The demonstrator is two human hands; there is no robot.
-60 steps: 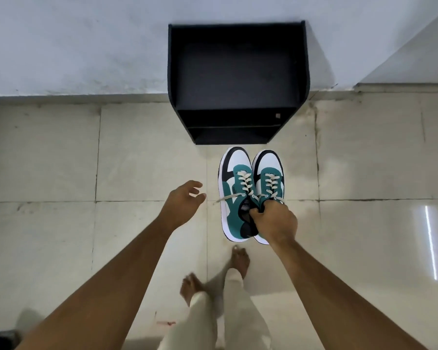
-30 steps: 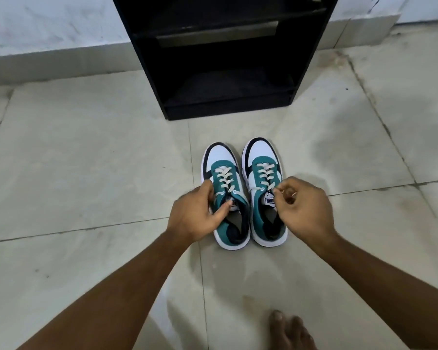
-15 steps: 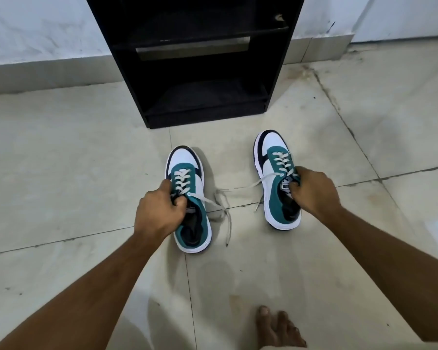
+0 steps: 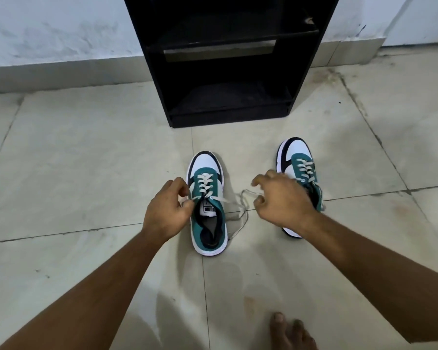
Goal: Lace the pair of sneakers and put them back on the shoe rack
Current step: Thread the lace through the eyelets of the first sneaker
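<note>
Two teal, white and black sneakers stand apart on the tiled floor, toes toward the black shoe rack (image 4: pixel 228 59). My left hand (image 4: pixel 168 210) pinches the lace end at the left side of the left sneaker (image 4: pixel 208 205). That sneaker's other lace end (image 4: pixel 240 213) trails loose on the floor to its right. My right hand (image 4: pixel 281 200) hovers over the gap between the shoes, fingers spread and loosely curled, holding nothing; it hides the heel part of the right sneaker (image 4: pixel 300 168).
The rack stands against a white wall (image 4: pixel 61 29), and its two visible shelves hold no shoes. My bare foot (image 4: pixel 288 332) is at the bottom right. Floor tiles extend to both sides.
My right hand let go of the right sneaker and moved left toward the loose lace. My left hand shifted from gripping the left sneaker's collar to pinching its lace. The view moved closer.
</note>
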